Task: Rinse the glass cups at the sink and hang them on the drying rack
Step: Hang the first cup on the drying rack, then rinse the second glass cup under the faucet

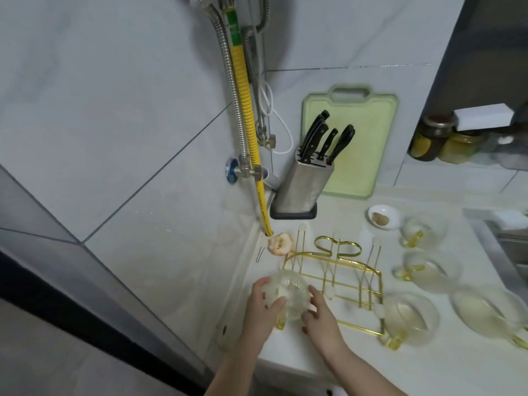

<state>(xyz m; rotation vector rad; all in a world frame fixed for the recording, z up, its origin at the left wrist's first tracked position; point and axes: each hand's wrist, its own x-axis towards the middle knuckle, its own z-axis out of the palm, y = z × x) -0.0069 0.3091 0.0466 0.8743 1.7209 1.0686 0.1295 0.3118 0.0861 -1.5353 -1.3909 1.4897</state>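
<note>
A clear ribbed glass cup [288, 292] with a yellow handle sits upside down at the near left corner of the gold wire drying rack [337, 278]. My left hand [261, 310] grips its left side, thumb across the glass. My right hand [321, 315] touches its right side with fingers spread. Several more clear cups with yellow handles lie on the counter to the right of the rack, among them one [424, 230] near the back, one [428, 271] in the middle and one [407, 317] by the rack's near right corner.
A steel knife block [303, 187] and a green cutting board [357, 144] stand against the back wall. A small white dish [383, 217] and a bitten apple core [281, 242] lie behind the rack. The sink edge [503, 241] runs along the right. Pipes and a yellow hose [248, 115] descend the corner.
</note>
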